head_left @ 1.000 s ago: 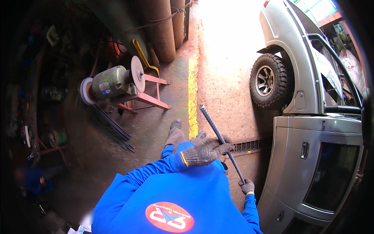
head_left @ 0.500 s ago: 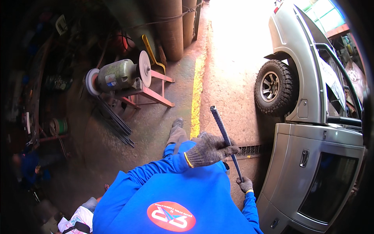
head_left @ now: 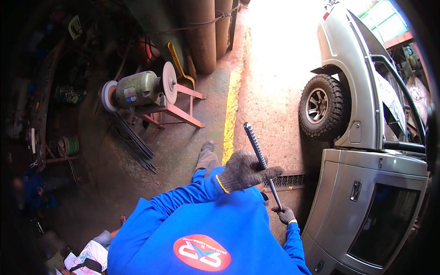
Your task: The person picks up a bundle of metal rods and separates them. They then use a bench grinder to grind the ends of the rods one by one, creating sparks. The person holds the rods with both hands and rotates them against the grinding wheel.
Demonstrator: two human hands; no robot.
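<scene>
The rod slants before the body; the right hand is clamped on its near end, the left hand's fingers closed around its middle. Beyond stands a grinder; behind it, a dustpan, contents unclear.

"What's in the grip?"

"A ribbed rod: the gloved left hand holds it partway along, the right hand near its lower end."

"And around that grip?"

"Grinder to its left, silver vehicle to its right, yellow floor stripe beyond."
</scene>
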